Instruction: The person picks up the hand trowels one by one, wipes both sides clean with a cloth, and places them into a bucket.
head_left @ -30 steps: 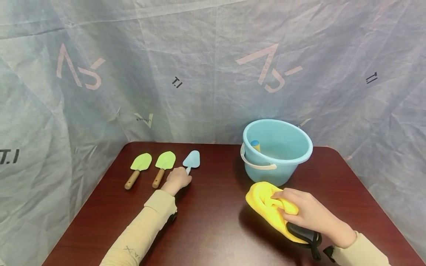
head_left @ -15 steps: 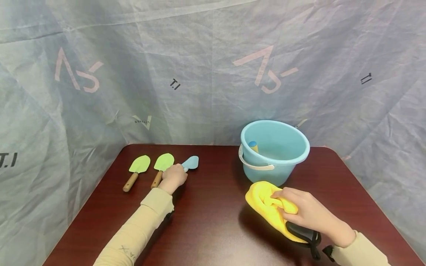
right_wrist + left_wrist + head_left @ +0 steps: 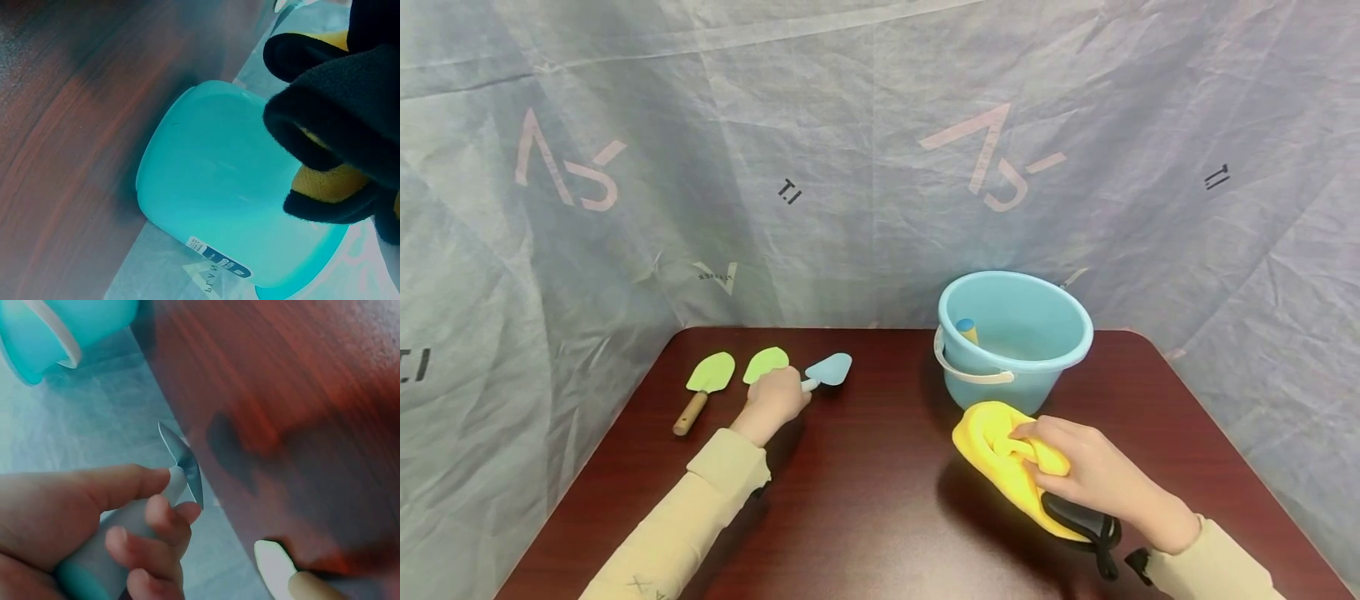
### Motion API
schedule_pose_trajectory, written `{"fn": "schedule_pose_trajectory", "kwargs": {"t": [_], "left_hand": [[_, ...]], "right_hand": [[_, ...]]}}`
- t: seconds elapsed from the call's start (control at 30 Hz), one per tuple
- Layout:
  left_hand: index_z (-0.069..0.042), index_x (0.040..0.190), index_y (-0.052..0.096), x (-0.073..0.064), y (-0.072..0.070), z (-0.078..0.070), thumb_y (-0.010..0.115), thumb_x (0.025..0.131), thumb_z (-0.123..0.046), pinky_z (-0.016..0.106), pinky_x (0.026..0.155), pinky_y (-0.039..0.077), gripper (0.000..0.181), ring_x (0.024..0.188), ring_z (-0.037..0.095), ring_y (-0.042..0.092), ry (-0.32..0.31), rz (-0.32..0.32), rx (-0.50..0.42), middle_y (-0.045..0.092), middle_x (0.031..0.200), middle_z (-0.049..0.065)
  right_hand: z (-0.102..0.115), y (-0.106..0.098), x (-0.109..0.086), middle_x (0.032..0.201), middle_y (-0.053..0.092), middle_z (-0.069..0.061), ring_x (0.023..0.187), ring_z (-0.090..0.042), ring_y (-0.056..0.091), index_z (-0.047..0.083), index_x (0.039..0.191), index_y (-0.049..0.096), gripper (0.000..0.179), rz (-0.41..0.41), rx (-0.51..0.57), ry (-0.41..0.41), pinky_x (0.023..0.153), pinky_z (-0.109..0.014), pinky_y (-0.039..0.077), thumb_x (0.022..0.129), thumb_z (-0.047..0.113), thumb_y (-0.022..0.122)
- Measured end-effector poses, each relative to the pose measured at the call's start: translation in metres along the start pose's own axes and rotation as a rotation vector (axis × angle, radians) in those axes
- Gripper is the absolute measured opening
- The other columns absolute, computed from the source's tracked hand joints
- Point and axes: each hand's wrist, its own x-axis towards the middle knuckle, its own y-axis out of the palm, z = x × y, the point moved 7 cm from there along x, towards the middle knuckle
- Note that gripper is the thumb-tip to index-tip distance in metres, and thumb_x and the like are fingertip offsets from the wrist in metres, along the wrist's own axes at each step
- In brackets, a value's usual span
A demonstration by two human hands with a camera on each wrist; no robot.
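Observation:
My left hand (image 3: 773, 396) grips the handle of a small trowel with a light blue blade (image 3: 830, 368). The left wrist view shows the thick pale handle (image 3: 128, 528) with a teal end, fingers curled round it, and the blade raised off the table. My right hand (image 3: 1086, 467) pinches a soft yellow fabric piece (image 3: 1000, 454) with black trim and cords; its exact kind is unclear. In the right wrist view its dark fabric (image 3: 344, 115) hides the fingers. The fabric is in front of a light blue bucket (image 3: 1007, 393).
A green trowel (image 3: 711, 372) with a wooden handle lies at the table's left. A second green trowel (image 3: 766, 363) is partly hidden behind my left hand. Inside the bucket leans a blue-capped yellow handle (image 3: 967, 330). A grey printed sheet (image 3: 880, 167) hangs behind the table (image 3: 865, 483).
My left hand has drawn the blue trowel up and leftward, and now covers the handle of the second green trowel. The right hand and yellow fabric have stayed nearly still.

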Motion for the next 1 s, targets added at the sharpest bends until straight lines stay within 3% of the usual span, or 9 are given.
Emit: {"fn": "schedule_pose_trajectory", "kwargs": {"t": [0.17, 0.4, 0.57, 0.77, 1.0], "left_hand": [[-0.004, 0.079, 0.062, -0.011, -0.013, -0.004, 0.069, 0.082, -0.031, 0.037, 0.044, 0.041, 0.028, 0.056, 0.028, 0.054, 0.024, -0.051, 0.03, 0.055, 0.067, 0.011], [-0.011, 0.076, 0.064, -0.033, -0.033, -0.013, 0.073, 0.079, -0.041, 0.036, 0.042, 0.039, 0.032, 0.051, 0.024, 0.051, 0.142, -0.132, 0.082, 0.054, 0.062, 0.005], [-0.014, 0.079, 0.068, -0.049, -0.049, -0.018, 0.075, 0.077, -0.041, 0.037, 0.043, 0.039, 0.028, 0.054, 0.022, 0.051, 0.188, -0.189, 0.073, 0.056, 0.062, 0.001], [-0.018, 0.077, 0.069, -0.068, -0.062, -0.022, 0.076, 0.076, -0.04, 0.035, 0.042, 0.037, 0.023, 0.053, 0.019, 0.049, 0.224, -0.199, 0.055, 0.054, 0.061, -0.003], [-0.021, 0.079, 0.07, -0.086, -0.073, -0.031, 0.078, 0.074, -0.039, 0.033, 0.043, 0.036, 0.02, 0.056, 0.017, 0.048, 0.28, -0.221, 0.055, 0.055, 0.063, -0.005]], "right_hand": [[0.001, -0.005, 0.002, 0.096, 0.061, 0.013, 0.081, -0.001, 0.056, 0.021, 0.109, 0.062, 0.04, -0.011, -0.02, 0.017, 0.076, -0.014, 0.045, 0.071, 0.017, 0.075], [0.006, -0.015, 0.006, 0.096, 0.062, 0.014, 0.081, -0.001, 0.057, 0.02, 0.106, 0.063, 0.028, -0.077, -0.047, 0.002, 0.075, -0.014, 0.045, 0.088, 0.041, 0.059], [0.012, -0.028, 0.008, 0.093, 0.062, 0.013, 0.075, -0.002, 0.056, 0.017, 0.104, 0.064, 0.031, -0.145, -0.037, -0.008, 0.07, -0.013, 0.045, 0.09, 0.044, 0.055], [0.018, -0.046, 0.012, 0.09, 0.063, 0.01, 0.072, -0.002, 0.054, 0.015, 0.102, 0.066, 0.032, -0.221, -0.033, -0.018, 0.067, -0.012, 0.044, 0.089, 0.042, 0.055], [0.024, -0.062, 0.019, 0.088, 0.064, 0.008, 0.074, 0.0, 0.054, 0.013, 0.1, 0.066, 0.038, -0.254, -0.054, 0.022, 0.07, -0.01, 0.043, 0.089, 0.046, 0.049]]}}
